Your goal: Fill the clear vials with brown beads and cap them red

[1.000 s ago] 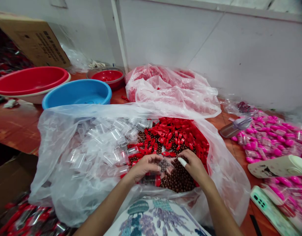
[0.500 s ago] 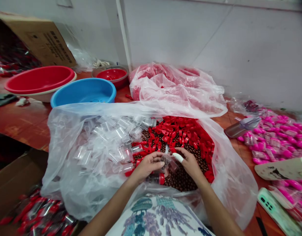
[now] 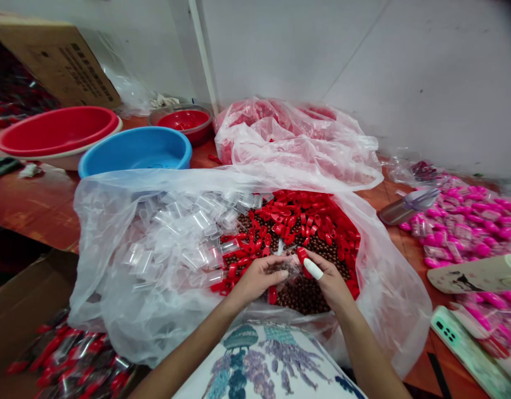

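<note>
- Left hand (image 3: 257,277): thumb and fingers closed on a clear case (image 3: 292,268), above the brown beads (image 3: 309,296)
- Right hand (image 3: 331,279): thumb and fingers pinching a red cap (image 3: 302,254), also above the beads; cap-to-case contact cannot be told
- Plastic sheet (image 3: 391,282): around the beads, bearing loose cases (image 3: 180,233) to their left, loose caps (image 3: 316,216) beyond
- Blue basin (image 3: 134,149): beyond the beads, leftward; contents unclear
- Table (image 3: 35,216): front edge left of the beads; carton (image 3: 31,296) below it holds red-ended pieces (image 3: 75,354)

"What stood left of the blue basin (image 3: 134,151)?"
"A red basin (image 3: 58,130), just beside it; the wall (image 3: 280,50) rose behind."
"And to its right?"
"A phone (image 3: 467,349), a flask (image 3: 471,275) and a tumbler (image 3: 407,207), all well apart from it."
</note>
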Tool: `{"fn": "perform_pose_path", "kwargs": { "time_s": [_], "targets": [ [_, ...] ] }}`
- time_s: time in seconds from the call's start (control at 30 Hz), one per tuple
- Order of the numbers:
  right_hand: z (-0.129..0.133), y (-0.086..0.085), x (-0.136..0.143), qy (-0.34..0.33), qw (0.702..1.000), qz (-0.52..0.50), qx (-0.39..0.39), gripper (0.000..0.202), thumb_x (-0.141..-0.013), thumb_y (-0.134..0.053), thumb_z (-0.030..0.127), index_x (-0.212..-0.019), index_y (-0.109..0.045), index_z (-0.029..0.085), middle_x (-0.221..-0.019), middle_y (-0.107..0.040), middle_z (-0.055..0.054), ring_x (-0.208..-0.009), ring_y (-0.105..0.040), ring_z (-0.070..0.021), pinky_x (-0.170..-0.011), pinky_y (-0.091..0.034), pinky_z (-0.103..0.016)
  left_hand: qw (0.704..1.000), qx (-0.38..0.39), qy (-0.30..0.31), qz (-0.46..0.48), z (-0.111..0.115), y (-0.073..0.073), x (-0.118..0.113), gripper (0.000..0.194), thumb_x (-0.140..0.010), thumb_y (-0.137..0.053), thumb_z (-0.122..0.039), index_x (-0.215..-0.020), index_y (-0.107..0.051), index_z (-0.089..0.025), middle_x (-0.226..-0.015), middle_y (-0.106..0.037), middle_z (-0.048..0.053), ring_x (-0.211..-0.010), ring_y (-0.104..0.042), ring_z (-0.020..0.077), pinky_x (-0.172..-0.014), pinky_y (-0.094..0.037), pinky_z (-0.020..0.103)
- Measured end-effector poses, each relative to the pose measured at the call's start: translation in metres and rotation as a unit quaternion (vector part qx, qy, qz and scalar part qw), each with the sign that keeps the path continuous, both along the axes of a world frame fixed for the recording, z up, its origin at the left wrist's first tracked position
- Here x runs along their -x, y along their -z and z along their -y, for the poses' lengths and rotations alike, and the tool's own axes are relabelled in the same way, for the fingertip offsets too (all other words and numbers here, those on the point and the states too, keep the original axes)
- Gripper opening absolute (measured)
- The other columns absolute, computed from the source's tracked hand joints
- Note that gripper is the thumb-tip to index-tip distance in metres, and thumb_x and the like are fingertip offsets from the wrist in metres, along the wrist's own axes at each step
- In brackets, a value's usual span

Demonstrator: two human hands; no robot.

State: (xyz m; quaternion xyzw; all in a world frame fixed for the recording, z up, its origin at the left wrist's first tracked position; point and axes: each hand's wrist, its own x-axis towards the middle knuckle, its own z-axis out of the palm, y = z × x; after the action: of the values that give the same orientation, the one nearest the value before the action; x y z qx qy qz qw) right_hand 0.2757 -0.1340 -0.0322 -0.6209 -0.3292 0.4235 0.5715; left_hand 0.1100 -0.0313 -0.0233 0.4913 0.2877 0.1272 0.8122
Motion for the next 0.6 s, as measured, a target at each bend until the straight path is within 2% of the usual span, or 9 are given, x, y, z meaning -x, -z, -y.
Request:
{"fn": "perform_pose_path", "kwargs": {
  "time_s": [0.1, 0.2, 0.3, 0.47, 0.6],
  "targets": [
    [0.005, -0.005, 0.003, -0.07, 0.989, 0.132, -0.012, 0.037, -0.084, -0.055, 0.034, -0.12, -0.057, 0.027, -0.113, -0.063, -0.004, -0.107, -0.055, -0.0202, -0.093, -0.042, -0.037, 1.0, -0.014, -0.023, -0.002, 0.001, -0.001, -0.001, 0.045, -0.068, -0.072, -0.031, -0.11, -0.063, -0.016, -0.102, -0.068, 0.008, -0.088, -0.062, 0.0193, -0.078, -0.048, 0.03],
    [0.009, -0.01, 0.007, -0.083, 0.964, 0.251, -0.032, 0.039, -0.088, -0.046, 0.027, -0.126, -0.051, 0.027, -0.113, -0.061, -0.005, -0.107, -0.055, -0.0194, -0.093, -0.042, -0.038, 0.999, -0.043, -0.034, -0.002, 0.001, -0.002, -0.002, 0.044, -0.067, -0.072, -0.029, -0.109, -0.065, -0.015, -0.099, -0.069, 0.008, -0.087, -0.063, 0.0196, -0.081, -0.047, 0.03],
    [0.013, -0.009, 0.011, -0.095, 0.929, 0.352, -0.066, 0.043, -0.088, -0.045, 0.021, -0.131, -0.046, 0.028, -0.122, -0.057, -0.007, -0.113, -0.051, -0.0211, -0.096, -0.041, -0.041, 0.998, -0.059, -0.027, 0.013, 0.001, -0.001, -0.002, 0.042, -0.069, -0.071, -0.028, -0.108, -0.065, -0.015, -0.103, -0.068, 0.008, -0.093, -0.062, 0.021, -0.086, -0.045, 0.032],
    [0.015, 0.004, 0.02, -0.083, 0.891, 0.442, -0.067, 0.062, -0.085, -0.055, 0.028, -0.14, -0.028, 0.023, -0.129, -0.051, -0.012, -0.119, -0.047, -0.025, -0.096, -0.041, -0.045, 0.998, -0.033, -0.038, 0.033, 0.004, 0.001, -0.005, 0.04, -0.067, -0.072, -0.027, -0.105, -0.066, -0.015, -0.098, -0.069, 0.008, -0.088, -0.063, 0.0203, -0.085, -0.046, 0.033],
    [0.015, 0.012, 0.027, -0.038, 0.882, 0.466, -0.056, 0.073, -0.077, -0.065, 0.035, -0.139, -0.029, 0.019, -0.129, -0.051, -0.015, -0.117, -0.049, -0.0276, -0.097, -0.042, -0.047, 0.996, 0.027, -0.054, 0.059, 0.01, 0.0, -0.01, 0.037, -0.065, -0.075, -0.026, -0.099, -0.065, -0.013, -0.086, -0.07, 0.007, -0.075, -0.065, 0.0185, -0.076, -0.048, 0.032]
  ]
}}
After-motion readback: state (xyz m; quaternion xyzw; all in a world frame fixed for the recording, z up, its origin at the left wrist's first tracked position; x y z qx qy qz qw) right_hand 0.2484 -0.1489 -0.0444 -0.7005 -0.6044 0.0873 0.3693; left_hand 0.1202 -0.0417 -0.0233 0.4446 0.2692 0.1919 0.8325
